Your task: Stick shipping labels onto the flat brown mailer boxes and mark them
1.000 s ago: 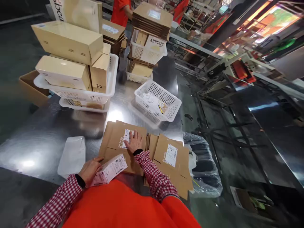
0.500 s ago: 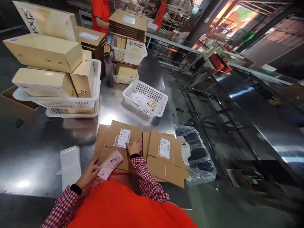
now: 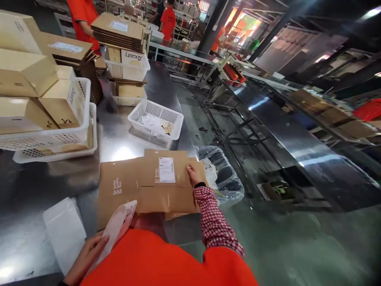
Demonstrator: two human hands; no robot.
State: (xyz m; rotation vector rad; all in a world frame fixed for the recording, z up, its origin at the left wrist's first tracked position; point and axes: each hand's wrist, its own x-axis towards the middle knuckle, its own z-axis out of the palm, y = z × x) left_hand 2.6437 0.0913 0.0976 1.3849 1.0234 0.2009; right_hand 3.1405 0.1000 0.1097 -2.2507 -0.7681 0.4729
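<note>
Labelled flat carton (image 3: 166,178) now slid rightward under right hand (image 3: 194,174), fingers flat; left hand (image 3: 86,256) fingers clamped on white box (image 3: 117,226).

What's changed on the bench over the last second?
The right hand slid the labelled flat carton to the right, onto the other flat carton, and now rests at its right edge. The left hand drew the small white box back toward the body and tilted it up. The baskets and white bag stayed put.

Matt brown cardboard flats (image 3: 149,182) lie on a glossy, reflective metal table (image 3: 119,139) beside a perforated white plastic basket (image 3: 156,121).
</note>
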